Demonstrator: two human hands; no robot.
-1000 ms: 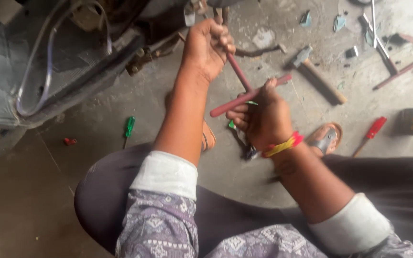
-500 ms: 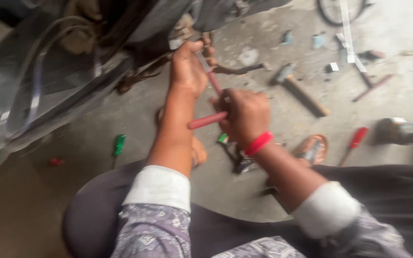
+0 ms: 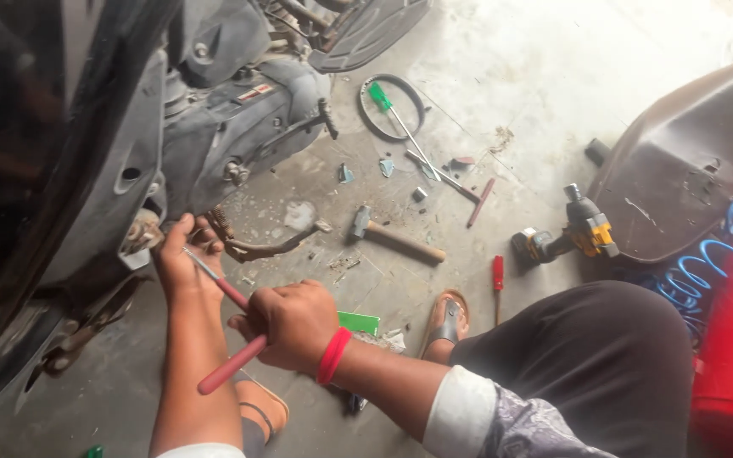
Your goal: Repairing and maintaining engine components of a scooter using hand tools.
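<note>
A person is crouching on a concrete floor point(image 3: 502, 102) beside the dark underside of a scooter point(image 3: 214, 127), looking down at both hands. The right hand point(image 3: 294, 326) is closing its fingers fully around the red crossbar of a T-handle wrench point(image 3: 231, 365), whose bar is pointing down and to the left. The wrench's long shaft is running up and to the left from that fist, toward the left hand point(image 3: 181, 263). The left hand, nearer the scooter, is curling its fingers around the shaft's far end, just under the engine casing. The wrench tip and whatever it is meeting are hidden behind the left hand and in shadow. Lying well apart on the floor are a hammer point(image 3: 396, 237), a red screwdriver point(image 3: 497, 284) and a yellow-and-black power driver point(image 3: 566, 233).
</note>
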